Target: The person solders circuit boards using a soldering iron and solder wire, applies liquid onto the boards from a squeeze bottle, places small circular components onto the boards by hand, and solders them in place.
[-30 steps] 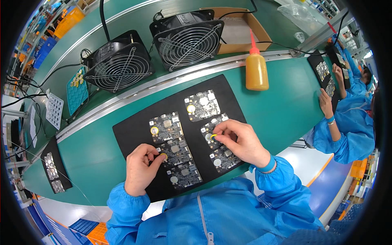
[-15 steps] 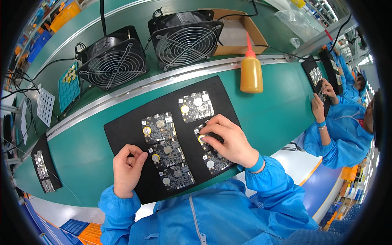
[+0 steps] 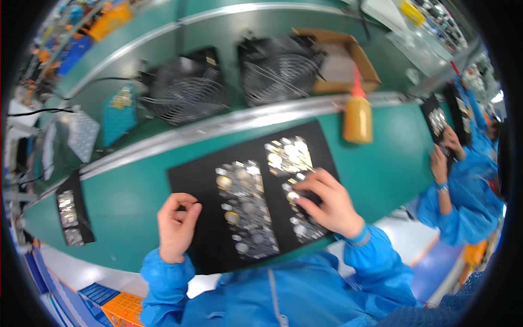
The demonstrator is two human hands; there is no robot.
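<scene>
My right hand is bent over the right column of circuit boards, thumb and fingers drawn close about a pale round disc on the middle board; the blur is too strong for me to tell whether I grip it. My left hand is over the left edge of the black mat, its fingers curled and thumb near the forefinger; I cannot tell whether anything is between them. Between my hands lies the left column of boards, with yellowish round discs along its left side. The upper board of the right column sits just beyond my right hand. The mat rests on the green desk. Past it stand a yellow bottle with a red tip, two black fans and a cardboard box. Off to my right, a co-worker in blue has both hands at another mat.
</scene>
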